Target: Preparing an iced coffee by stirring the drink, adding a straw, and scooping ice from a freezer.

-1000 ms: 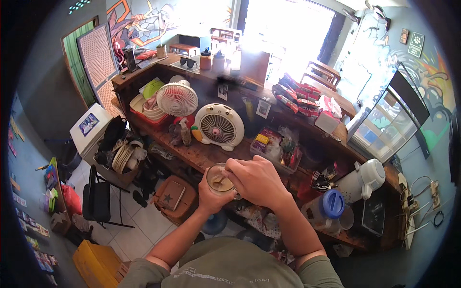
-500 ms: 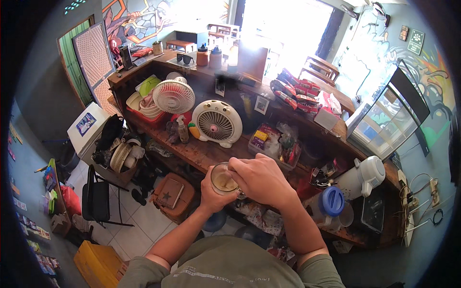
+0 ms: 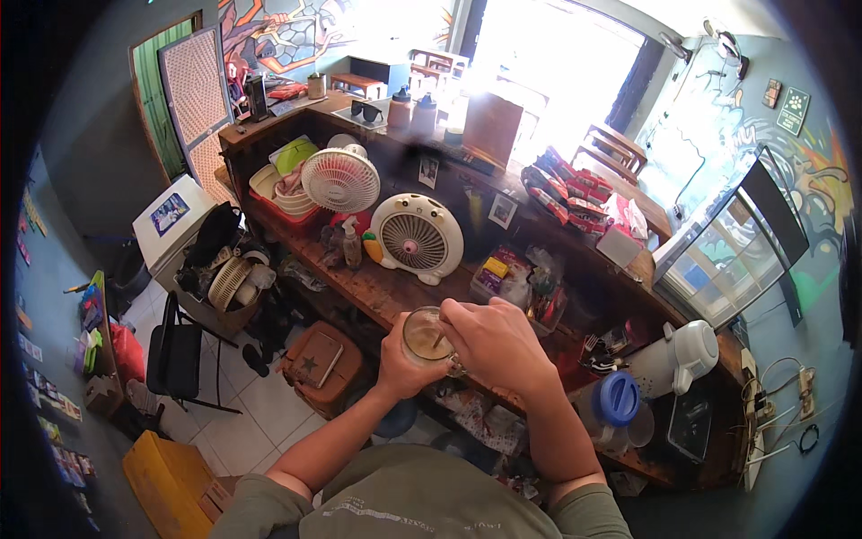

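My left hand (image 3: 401,370) wraps round a glass mug (image 3: 418,338) with a cloudy, pale beige drink in it. The mug is held up in front of my body, close to the counter's near edge. Over its rim, my right hand (image 3: 499,345) pinches a thin spoon (image 3: 438,341) that dips into the drink. Only a short dark length of the handle shows; its lower end is hidden in the liquid. The right fingers cover part of the mug's right side, where its handle just shows below them.
Along the wooden counter (image 3: 359,286) stand a round white fan (image 3: 415,235), a second fan (image 3: 341,180), a spray bottle (image 3: 351,245) and a tub of packets (image 3: 512,278). To the right are a blue-lidded pitcher (image 3: 614,400) and a thermos jug (image 3: 673,357). A black chair (image 3: 175,357) stands at left.
The view has shifted slightly. The spoon's handle now shows between my right fingers and the drink, and the right hand has moved a little over the mug. Both hands keep their hold.
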`<state>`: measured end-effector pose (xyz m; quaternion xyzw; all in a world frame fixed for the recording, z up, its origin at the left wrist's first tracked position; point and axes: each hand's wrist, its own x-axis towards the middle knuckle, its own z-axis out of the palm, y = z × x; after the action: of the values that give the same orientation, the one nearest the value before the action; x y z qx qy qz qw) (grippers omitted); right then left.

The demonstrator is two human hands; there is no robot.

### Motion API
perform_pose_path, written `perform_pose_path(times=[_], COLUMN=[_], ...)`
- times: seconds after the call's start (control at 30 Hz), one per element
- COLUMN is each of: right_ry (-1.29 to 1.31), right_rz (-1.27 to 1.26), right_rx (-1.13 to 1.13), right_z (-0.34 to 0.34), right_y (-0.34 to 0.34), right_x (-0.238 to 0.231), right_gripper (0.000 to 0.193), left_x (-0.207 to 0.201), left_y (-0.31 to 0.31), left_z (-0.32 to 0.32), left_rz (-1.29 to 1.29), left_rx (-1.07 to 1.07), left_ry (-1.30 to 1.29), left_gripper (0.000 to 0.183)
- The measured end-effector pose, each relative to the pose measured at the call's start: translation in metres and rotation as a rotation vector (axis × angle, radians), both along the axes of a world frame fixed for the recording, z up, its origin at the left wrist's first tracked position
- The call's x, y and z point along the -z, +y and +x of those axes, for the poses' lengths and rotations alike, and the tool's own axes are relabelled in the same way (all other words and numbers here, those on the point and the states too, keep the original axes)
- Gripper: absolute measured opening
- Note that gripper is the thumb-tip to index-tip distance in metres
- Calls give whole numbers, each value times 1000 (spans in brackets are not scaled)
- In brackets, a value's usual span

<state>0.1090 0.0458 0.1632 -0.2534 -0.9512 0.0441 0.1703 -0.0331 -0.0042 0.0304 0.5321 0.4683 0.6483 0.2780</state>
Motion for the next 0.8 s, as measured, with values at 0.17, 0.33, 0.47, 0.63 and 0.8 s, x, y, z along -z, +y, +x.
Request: perform_pose_path(times=[0.17,0.33,0.47,0.63,0.8], right_ry=[94,-39,12,-126,-96], right_rz=[-55,-69,-56,-89,-21], right_rx=[-15,18,-19,-1,75], right_z=[-5,-1,-4,4,4], right_y=[3,5,12,10,13], right_x=[9,0,6,-2,5], right_gripper=[18,18,17,17,18], left_x=[4,9,13,8,9], left_y=[2,6,4,2,-2], left_z=[2,1,5,5,10], left_rz=[-3,5,6,7,-23], left_rx=[10,49,49,95,78], left_ry=[-13,-72,4,-44,-2], left_gripper=[63,61,61,60,59])
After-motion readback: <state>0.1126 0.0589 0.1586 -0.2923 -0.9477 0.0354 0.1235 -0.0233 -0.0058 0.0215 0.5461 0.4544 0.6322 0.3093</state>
